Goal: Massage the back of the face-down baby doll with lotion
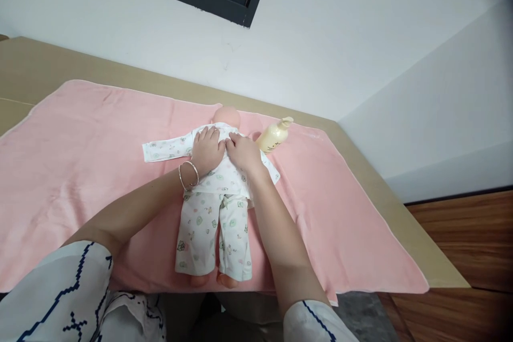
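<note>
1. Plainly, both arms reached forward over the table (pixel 404 224), the left forearm (pixel 132 208) slanting in from the lower left and the right forearm (pixel 282 230) from the lower right.
2. The left hand (pixel 207 150) lay palm down on the chest of the white patterned top (pixel 222 180), its fingers extended and slightly parted; it was open and had hold of nothing visible. A bracelet (pixel 196 171) circled that wrist.
3. The right hand (pixel 244 154) rested just beside it on the same top, fingers bent and thumb side turned inward; whether it pinched any cloth could not be told.
4. The doll (pixel 226 116), dressed in that top and matching trousers (pixel 198 224), lay lengthwise on the pink blanket (pixel 328 208) beneath both hands, feet toward the person.
5. A pump bottle (pixel 274 136) lay tilted near the right hand, beyond the doll's sleeve.
</note>
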The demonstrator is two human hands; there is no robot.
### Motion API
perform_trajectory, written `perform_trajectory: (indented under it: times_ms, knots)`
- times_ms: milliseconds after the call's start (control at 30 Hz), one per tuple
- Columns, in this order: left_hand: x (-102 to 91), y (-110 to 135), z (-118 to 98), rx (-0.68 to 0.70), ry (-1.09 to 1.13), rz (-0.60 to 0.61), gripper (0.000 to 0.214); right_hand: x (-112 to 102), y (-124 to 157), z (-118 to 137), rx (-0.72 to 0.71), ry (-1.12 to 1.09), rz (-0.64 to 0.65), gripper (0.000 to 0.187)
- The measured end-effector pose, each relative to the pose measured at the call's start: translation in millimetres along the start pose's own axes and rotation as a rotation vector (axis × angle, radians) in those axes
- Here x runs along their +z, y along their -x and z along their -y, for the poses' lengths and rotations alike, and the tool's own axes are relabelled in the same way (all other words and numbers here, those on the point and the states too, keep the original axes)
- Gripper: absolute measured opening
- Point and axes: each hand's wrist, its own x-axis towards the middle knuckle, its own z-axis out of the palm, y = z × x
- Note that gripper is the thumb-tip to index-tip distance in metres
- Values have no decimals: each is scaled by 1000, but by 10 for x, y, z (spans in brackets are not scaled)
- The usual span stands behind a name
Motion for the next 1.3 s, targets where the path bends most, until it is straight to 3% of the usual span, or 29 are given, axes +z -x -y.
perform_trajectory:
  times_ms: [433, 567, 733, 833, 1033, 1300]
  knots:
    - [91, -9, 54, 25, -3, -51, 45, 188, -77, -100, -58, -89, -72, 43]
    - [77, -5, 56, 111, 21, -57, 44, 220, -117, -199, -82, -126, -67, 46]
    - [56, 8, 54, 271, 32, -57, 45, 150, -82, -218, -142, -143, -72, 38]
    - [48, -37, 89, 227, 31, -48, 47, 72, 13, -105, -116, -66, -83, 36]
    - [3, -190, 187, 218, 21, 83, 52, -62, 186, 121, -86, 72, 27, 34]
    - [-15, -177, 158, 194, 33, 57, 45, 38, 29, -123, -87, -182, 24, 39]
